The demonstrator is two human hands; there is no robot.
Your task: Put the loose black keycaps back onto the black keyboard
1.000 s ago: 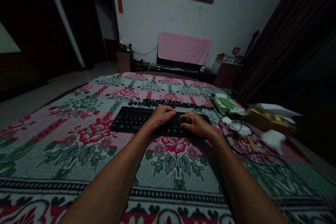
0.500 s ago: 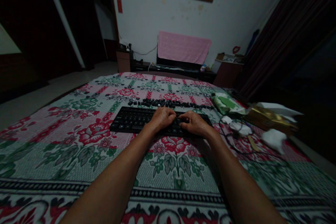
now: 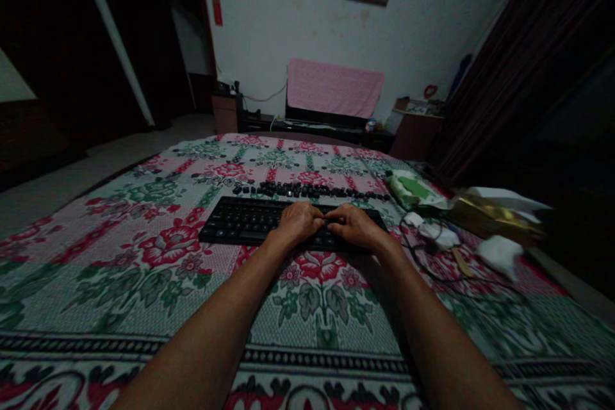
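If pressed unevenly, liable to slide on the soft, flower-patterned woven cloth (image 3: 168, 243): rigid black keyboard (image 3: 240, 221), a low slab lying beneath left hand (image 3: 300, 223) and right hand (image 3: 353, 225). Shown with fingers bent, both sets of tips nearly meeting over its right half; not possible to tell whether pinching anything. Just beyond, ragged row of small, blocky loose keycaps (image 3: 314, 191), perhaps easily scattered by a stray nudge. To the right, thin looping cable (image 3: 435, 277), a possible snag, near glossy green packet (image 3: 416, 189). Farthest, draped pink towel (image 3: 334, 86).
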